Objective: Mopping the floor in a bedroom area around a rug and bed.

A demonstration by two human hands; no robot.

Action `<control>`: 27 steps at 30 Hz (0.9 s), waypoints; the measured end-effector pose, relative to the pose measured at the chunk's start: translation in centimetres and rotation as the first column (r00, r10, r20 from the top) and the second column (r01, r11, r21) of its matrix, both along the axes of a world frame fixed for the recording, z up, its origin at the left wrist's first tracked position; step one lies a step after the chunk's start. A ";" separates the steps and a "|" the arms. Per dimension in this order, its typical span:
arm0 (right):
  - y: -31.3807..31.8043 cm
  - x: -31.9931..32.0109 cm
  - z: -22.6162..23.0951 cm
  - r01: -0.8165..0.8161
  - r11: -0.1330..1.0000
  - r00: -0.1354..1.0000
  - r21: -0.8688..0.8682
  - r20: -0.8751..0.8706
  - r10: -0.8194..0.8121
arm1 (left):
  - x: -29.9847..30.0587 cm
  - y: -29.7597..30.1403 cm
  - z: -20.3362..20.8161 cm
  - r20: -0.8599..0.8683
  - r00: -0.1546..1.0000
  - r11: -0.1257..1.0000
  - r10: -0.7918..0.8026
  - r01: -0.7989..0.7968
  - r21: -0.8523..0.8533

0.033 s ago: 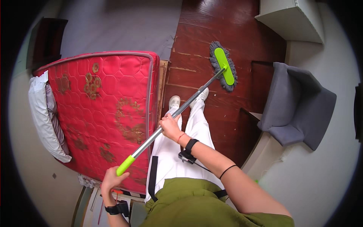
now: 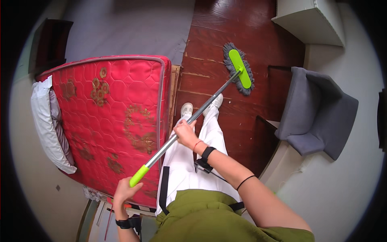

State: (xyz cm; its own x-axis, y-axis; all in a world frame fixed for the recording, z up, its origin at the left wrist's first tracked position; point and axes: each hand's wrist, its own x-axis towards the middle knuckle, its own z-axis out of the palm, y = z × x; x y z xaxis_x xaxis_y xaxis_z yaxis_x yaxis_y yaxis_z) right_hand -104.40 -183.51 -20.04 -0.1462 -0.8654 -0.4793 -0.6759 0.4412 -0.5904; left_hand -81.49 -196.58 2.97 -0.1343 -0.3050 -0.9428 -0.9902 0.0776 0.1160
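Slanting across the view is a mop (image 2: 211, 99) with a silver pole, a lime-green end grip and a green plate over a grey fringed pad. My left hand (image 2: 125, 188) is closed around the end of the green grip, low beside the red mattress. Farther up, my right hand (image 2: 186, 134) wraps the silver pole in front of my thighs. The mop head (image 2: 240, 69) lies on the dark red wooden floor (image 2: 205, 40), ahead of my white shoes.
A red quilted mattress (image 2: 113, 92) with a white pillow (image 2: 50, 121) stands at my left. On the right is a grey upholstered chair (image 2: 314, 109), and beyond it a white cabinet (image 2: 310, 20). Grey sheeting (image 2: 129, 30) spreads at the far left. Pale scuffs mark the floorboards.
Both hands and the mop's grip end have shifted slightly right and up. The mop head has moved only a little, upward.
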 end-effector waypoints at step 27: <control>14.2 11.9 4.6 -0.645 0.759 0.764 0.087 0.079 0.640 | 13.2 25.7 5.5 0.074 0.995 0.871 -0.065 0.020 0.492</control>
State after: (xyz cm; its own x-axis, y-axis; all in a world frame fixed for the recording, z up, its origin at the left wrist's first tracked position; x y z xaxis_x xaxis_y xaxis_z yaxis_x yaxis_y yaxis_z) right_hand -92.50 -169.29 -15.46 0.4485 -0.6943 -0.5629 -0.7986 -0.0285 -0.6012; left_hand -68.32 -170.83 8.43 -0.0485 0.2030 -0.9780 -0.9950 0.0756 0.0651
